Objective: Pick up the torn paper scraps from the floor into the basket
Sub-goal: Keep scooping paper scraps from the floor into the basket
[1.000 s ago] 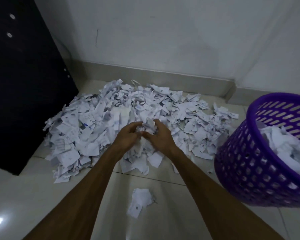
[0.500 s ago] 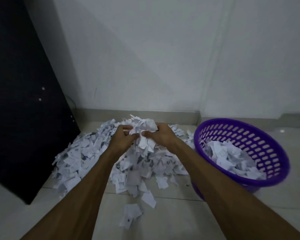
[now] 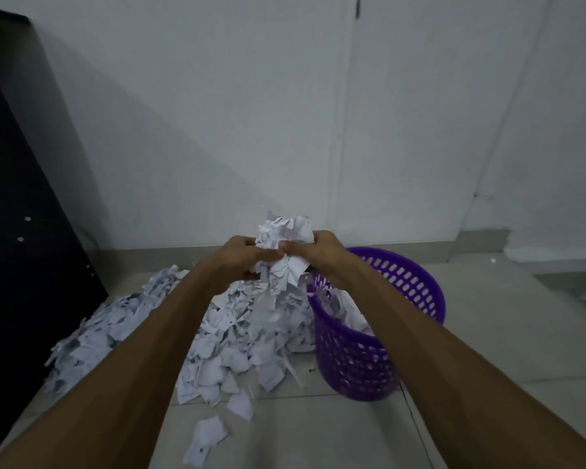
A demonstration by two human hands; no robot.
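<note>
— Pale tiled floor (image 3: 488,333) against a white wall: what step is this?

— Carrying. The left hand (image 3: 241,257) and right hand (image 3: 322,253) are pressed together, fingers curled around a crumpled white bundle of torn paper scraps (image 3: 285,245), held well off the floor. Loose ends spill above and below the grip.

— Where does the load sit against its target?

— Just to the right of the grip and below it stands the round purple plastic basket with slotted walls (image 3: 362,360), already holding some paper. The bundle appears to hang over the basket's near-left rim, not yet over its middle.

— And what remains?

— Plenty. Below and to the left of the grip lies the large heap of white paper scraps (image 3: 237,333), spread up to a dark cabinet panel (image 3: 20,231). A few stray pieces lie nearer the person than the heap.

— The next move?

— Likely a short shift right until the hands clear the rim, then opening both together. Dangling pieces under the grip could fall outside if released early.
</note>
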